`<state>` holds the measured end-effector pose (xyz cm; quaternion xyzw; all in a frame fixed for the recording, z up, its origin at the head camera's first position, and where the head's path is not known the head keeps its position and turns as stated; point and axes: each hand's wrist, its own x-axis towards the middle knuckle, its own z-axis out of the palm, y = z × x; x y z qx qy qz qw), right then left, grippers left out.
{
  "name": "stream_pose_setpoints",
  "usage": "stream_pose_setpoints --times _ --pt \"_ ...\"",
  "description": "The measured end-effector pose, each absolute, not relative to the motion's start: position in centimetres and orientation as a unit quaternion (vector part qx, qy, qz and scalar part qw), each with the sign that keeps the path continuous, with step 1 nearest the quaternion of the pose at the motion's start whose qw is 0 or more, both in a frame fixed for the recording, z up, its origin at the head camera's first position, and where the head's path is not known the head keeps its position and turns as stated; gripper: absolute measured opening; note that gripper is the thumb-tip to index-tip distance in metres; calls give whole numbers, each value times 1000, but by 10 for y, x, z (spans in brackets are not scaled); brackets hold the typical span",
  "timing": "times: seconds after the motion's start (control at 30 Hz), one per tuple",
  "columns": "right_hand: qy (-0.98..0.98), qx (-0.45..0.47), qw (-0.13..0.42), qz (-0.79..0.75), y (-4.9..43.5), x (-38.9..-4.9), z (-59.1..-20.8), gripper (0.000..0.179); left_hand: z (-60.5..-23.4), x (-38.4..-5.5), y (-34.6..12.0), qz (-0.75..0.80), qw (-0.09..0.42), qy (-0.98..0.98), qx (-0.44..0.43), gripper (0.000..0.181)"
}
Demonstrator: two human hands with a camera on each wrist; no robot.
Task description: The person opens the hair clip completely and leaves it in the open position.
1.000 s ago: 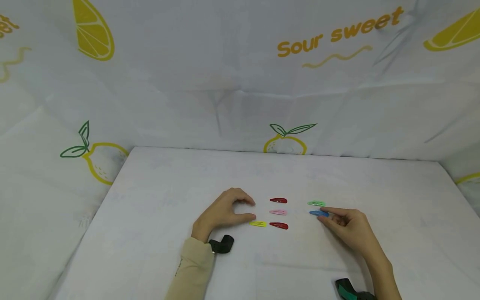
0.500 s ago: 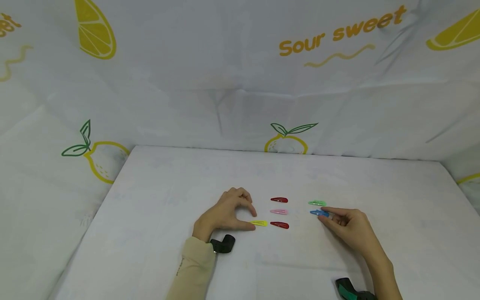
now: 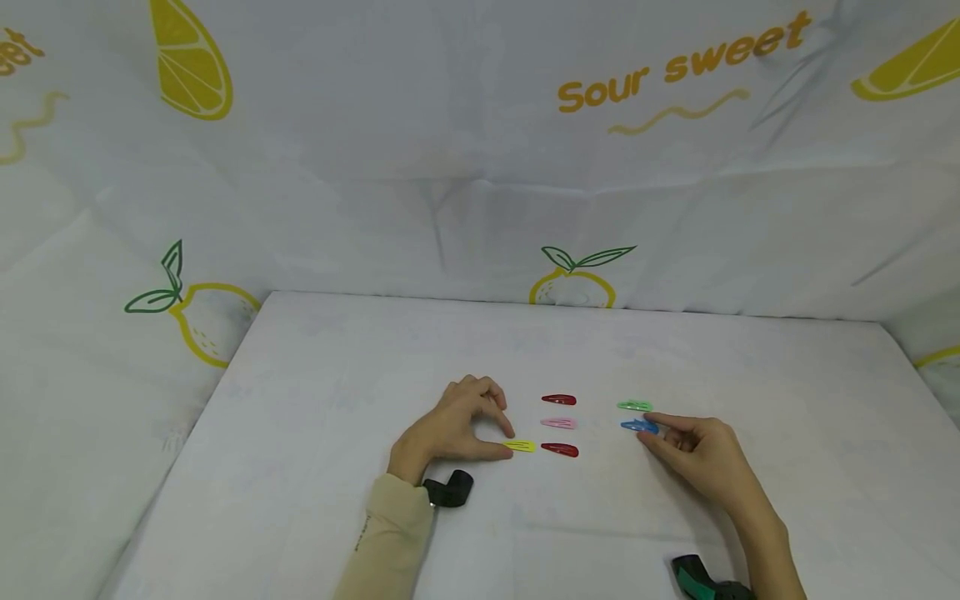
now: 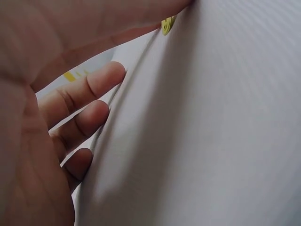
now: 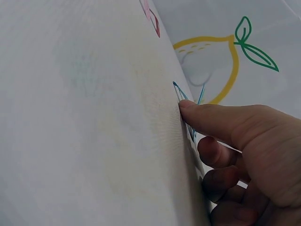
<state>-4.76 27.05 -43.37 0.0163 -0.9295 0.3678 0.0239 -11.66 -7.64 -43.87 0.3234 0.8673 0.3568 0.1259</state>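
Observation:
In the head view, my left hand (image 3: 450,421) has thumb and index finger at the two sides of the left end of a yellow snap hair clip (image 3: 521,447), pinching it. Only a bit of that yellow clip (image 4: 167,24) shows past the thumb in the left wrist view. My right hand (image 3: 701,458) pinches the right end of a blue hair clip (image 3: 637,426) between thumb and index. A green hair clip (image 3: 634,406) lies just behind the blue one. Between the hands, a red clip (image 3: 558,400), a pink clip (image 3: 558,423) and another red clip (image 3: 560,450) form a column.
The clips lie on a white-covered table (image 3: 360,333). Behind it hangs a white cloth (image 3: 360,167) printed with lemons and lettering. A black wrist device (image 3: 450,490) sits at the left wrist, and a black and green one (image 3: 701,579) at the right.
My left thumb has moved down to the near side of the yellow clip, and the index finger has lowered toward its far side. The right hand stays on the blue clip.

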Motion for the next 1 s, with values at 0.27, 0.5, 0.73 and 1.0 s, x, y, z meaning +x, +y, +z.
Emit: stream_pose_setpoints --times 0.27,0.5,0.73,1.0 --pt "-930 31 41 364 267 -46 -428 24 -438 -116 -75 349 117 869 331 11" --pt "-924 72 65 370 250 -48 -409 20 -438 -116 -74 350 106 864 346 9" --pt "-913 104 66 388 224 -56 -396 22 -439 -116 -74 343 108 864 353 7" --pt "-908 105 30 405 201 -64 -393 23 -439 -116 -74 343 107 866 347 7"
